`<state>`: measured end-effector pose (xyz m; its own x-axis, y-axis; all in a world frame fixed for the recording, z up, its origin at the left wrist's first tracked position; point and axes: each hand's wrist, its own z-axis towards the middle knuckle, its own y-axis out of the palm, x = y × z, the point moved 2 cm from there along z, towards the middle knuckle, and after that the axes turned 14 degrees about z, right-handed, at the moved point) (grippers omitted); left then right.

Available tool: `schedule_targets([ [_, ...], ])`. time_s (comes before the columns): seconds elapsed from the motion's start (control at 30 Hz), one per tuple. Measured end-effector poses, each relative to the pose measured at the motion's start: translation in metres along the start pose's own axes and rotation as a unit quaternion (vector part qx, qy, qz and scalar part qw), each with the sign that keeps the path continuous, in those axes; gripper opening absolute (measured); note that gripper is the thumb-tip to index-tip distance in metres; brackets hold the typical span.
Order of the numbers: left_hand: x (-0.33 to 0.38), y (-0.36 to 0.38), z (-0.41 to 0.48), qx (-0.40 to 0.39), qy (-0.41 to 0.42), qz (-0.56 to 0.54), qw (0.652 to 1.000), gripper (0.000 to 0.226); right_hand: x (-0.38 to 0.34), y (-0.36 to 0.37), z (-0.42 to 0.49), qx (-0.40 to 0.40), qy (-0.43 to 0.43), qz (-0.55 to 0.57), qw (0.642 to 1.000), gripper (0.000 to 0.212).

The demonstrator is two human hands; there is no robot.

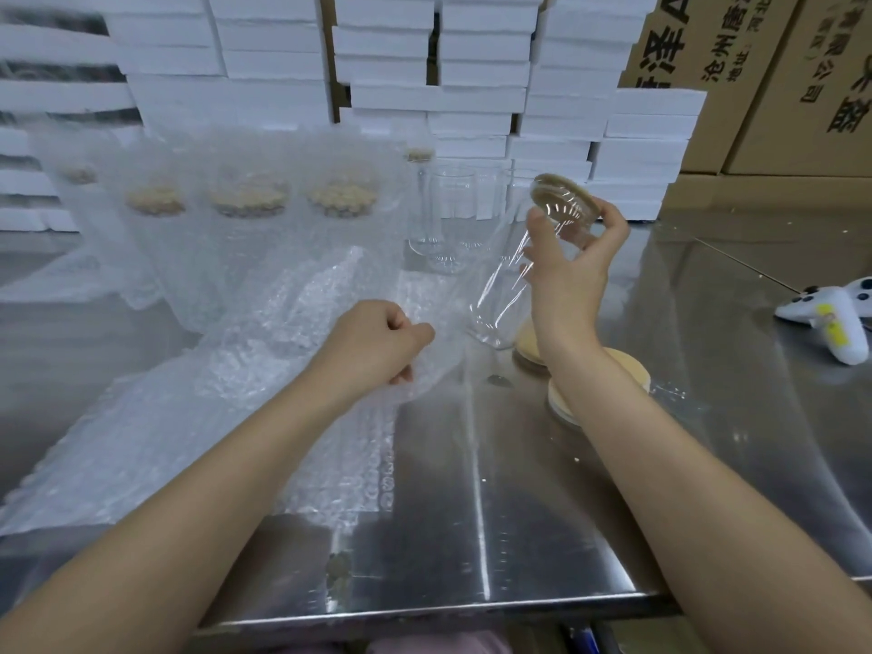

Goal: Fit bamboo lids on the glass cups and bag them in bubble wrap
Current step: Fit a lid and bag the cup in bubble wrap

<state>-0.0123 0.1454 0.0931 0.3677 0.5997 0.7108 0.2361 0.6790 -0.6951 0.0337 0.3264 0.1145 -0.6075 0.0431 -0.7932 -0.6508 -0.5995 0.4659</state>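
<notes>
Fingers [613,228] of right hand [571,280] wrap the cup [500,295] just under its lid [561,200]; cup tilted, off the table [566,512]. Left of cup, left hand [377,342] pinches a bubble bag [292,332]. Lid looks fitted, so bagging step. Next: spread bag mouth, slide cup in. Spare lids [623,370] by cup's base.

Tan lids [608,370], white foam boxes [476,96], clear cups [453,214]

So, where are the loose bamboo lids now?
In the head view, the loose bamboo lids lie on the steel table right of centre, partly under the right forearm, beside the base of the glass cup in the right hand.
</notes>
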Motion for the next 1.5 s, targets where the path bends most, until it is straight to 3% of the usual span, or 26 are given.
schedule_targets([
  [0.07, -0.002, 0.004, -0.002, -0.037, -0.023, -0.029, 0.999, 0.012, -0.002, 0.000, 0.001, 0.026, 0.029, 0.046, 0.998, 0.053],
  [0.17, -0.005, 0.011, -0.004, -0.078, -0.060, -0.077, 0.992, 0.026, -0.003, 0.003, 0.001, 0.051, 0.096, 0.151, 0.983, 0.051],
  [0.23, 0.000, 0.012, -0.005, -0.080, -0.060, -0.122, 0.988, 0.022, -0.002, 0.007, -0.002, 0.035, 0.121, 0.158, 0.979, 0.047],
  [0.3, 0.005, 0.009, -0.006, -0.055, -0.042, -0.172, 0.983, 0.011, 0.001, 0.010, -0.007, 0.013, 0.105, 0.117, 0.987, 0.049],
  [0.47, 0.010, -0.003, -0.004, 0.096, 0.038, -0.203, 0.974, 0.024, 0.002, 0.014, -0.016, 0.002, 0.042, 0.029, 0.999, 0.062],
  [0.67, 0.022, 0.000, -0.017, 0.196, 0.274, -0.039, 0.941, 0.026, -0.004, 0.012, -0.016, 0.021, 0.015, 0.072, 0.997, 0.061],
  [0.73, 0.023, 0.001, -0.018, 0.201, 0.330, 0.032, 0.922, 0.039, -0.008, 0.009, -0.012, 0.038, 0.011, 0.092, 0.995, 0.059],
  [0.83, 0.021, 0.007, -0.019, 0.213, 0.382, 0.177, 0.882, 0.065, -0.007, 0.010, -0.014, 0.059, 0.036, 0.140, 0.988, 0.056],
  [1.0, 0.022, 0.006, -0.020, 0.276, 0.463, 0.238, 0.808, 0.054, 0.007, 0.019, -0.035, 0.047, 0.058, 0.124, 0.990, 0.061],
  [1.1, 0.022, 0.007, -0.021, 0.333, 0.475, 0.259, 0.772, 0.054, 0.020, 0.027, -0.054, 0.031, 0.074, 0.097, 0.992, 0.050],
  [1.17, 0.022, 0.004, -0.022, 0.349, 0.456, 0.245, 0.781, 0.064, 0.028, 0.033, -0.065, 0.016, 0.106, 0.096, 0.990, 0.050],
  [1.3, 0.020, -0.003, -0.015, 0.302, 0.446, 0.236, 0.809, 0.080, 0.018, 0.031, -0.055, 0.036, 0.102, 0.083, 0.991, 0.058],
  [1.4, 0.017, -0.012, -0.008, 0.250, 0.365, 0.237, 0.865, 0.098, 0.003, 0.019, -0.028, 0.084, 0.078, 0.140, 0.983, 0.057],
  [1.5, 0.012, -0.013, -0.008, 0.176, 0.317, 0.195, 0.911, 0.104, -0.009, 0.016, -0.021, 0.028, 0.041, 0.222, 0.974, 0.057],
])
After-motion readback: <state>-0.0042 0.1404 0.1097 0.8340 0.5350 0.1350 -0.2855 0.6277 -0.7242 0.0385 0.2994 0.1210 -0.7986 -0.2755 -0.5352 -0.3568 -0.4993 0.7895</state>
